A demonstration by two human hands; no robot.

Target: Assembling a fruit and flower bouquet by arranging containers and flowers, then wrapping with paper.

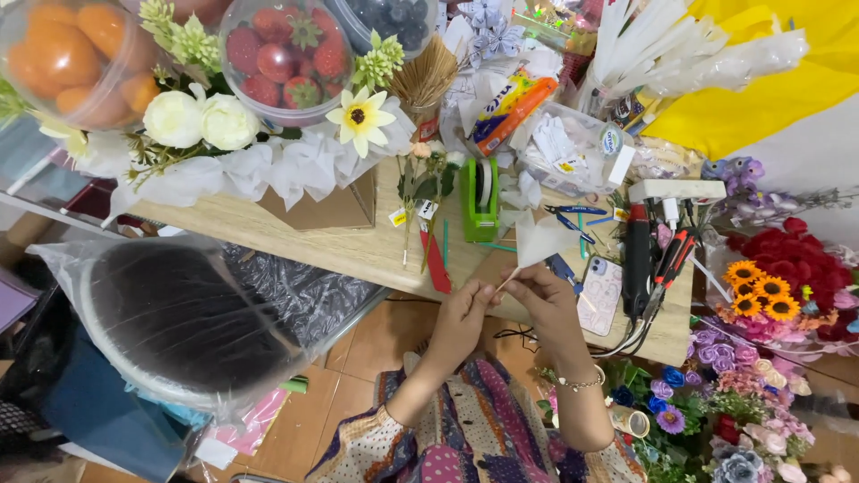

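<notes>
The left hand (461, 315) has its fingers closed on the lower end of a thin wooden skewer (506, 283), held just above the desk (358, 250) edge. To its right, the right hand (548, 291) pinches the skewer near a small white paper cone (542, 240) at its tip. The skewer looks light, stiff and snappable; the cone looks flimsy and easily creased, so the stick is the safer place to hold.

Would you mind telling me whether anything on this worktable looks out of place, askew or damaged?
Nothing looks damaged or spilled. The wooden table is crowded, with a red cutter overhanging its front edge. The left hand and right hand pinch a thin stick carrying a white paper cone, which looks intact.
</notes>
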